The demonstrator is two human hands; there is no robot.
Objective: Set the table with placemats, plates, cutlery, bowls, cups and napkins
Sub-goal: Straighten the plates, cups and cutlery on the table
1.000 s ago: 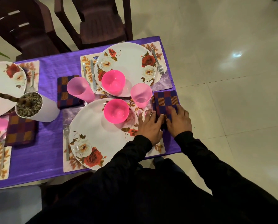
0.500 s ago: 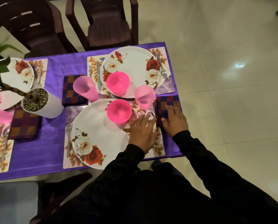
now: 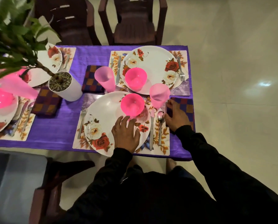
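Observation:
On the purple table (image 3: 93, 55), the near setting has a floral placemat (image 3: 164, 150), a white rose-patterned plate (image 3: 102, 113), a pink bowl (image 3: 132, 105), a pink cup (image 3: 159, 96), a fork (image 3: 82, 120), a knife (image 3: 151, 131) and a spoon (image 3: 160, 125). My left hand (image 3: 126, 134) hovers flat over the plate's right side, fingers spread. My right hand (image 3: 177, 117) grips the left edge of the checkered napkin (image 3: 185, 106) at the table's right edge.
A second full setting (image 3: 152, 65) lies beyond, with a napkin (image 3: 93, 78) and pink cup (image 3: 105, 78). A potted plant (image 3: 64, 84) stands at centre left. More settings sit at the left. Dark chairs (image 3: 131, 21) stand behind the table; tiled floor lies to the right.
My left hand has drawn back from the napkin to the plate's right side. My right hand stays on the napkin. The view has shifted, showing more of the left side.

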